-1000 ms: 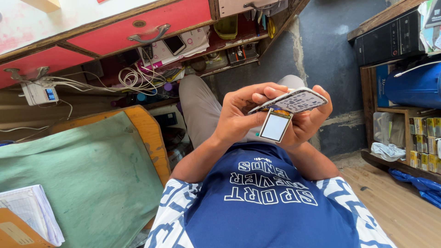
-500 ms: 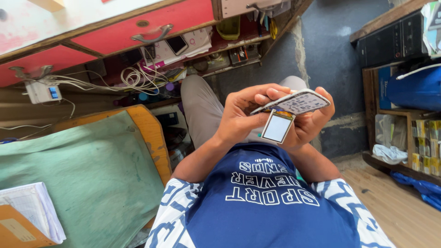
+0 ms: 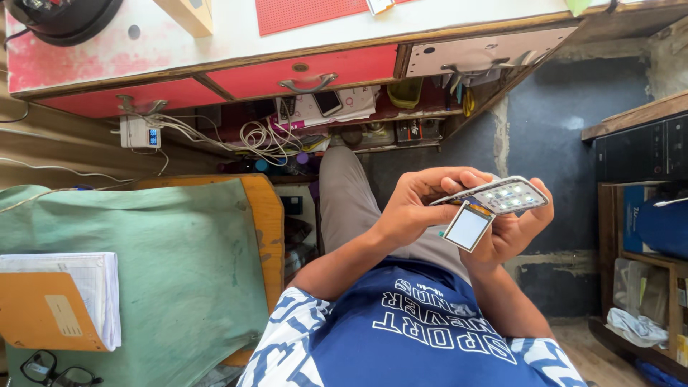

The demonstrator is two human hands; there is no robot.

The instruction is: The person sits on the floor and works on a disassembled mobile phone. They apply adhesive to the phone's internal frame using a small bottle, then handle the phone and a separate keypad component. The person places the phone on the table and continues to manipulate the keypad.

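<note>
Above my lap, both hands hold a small opened-up keypad phone, its white keys facing up. A small loose display panel hangs below the phone's near end. My left hand grips the left end, fingers curled over the top edge. My right hand cradles the phone from beneath, thumb side by the keys. My grey trouser leg stretches away under the hands.
A desk with red drawers spans the top, with tangled white cables and a power adapter below it. A green cloth covers a wooden stand at left, bearing papers, a brown folder and glasses. Wooden shelves stand at right.
The view has shifted, bringing more of the desk top into sight. Both hands keep the same hold on the phone with its display still hanging down.
</note>
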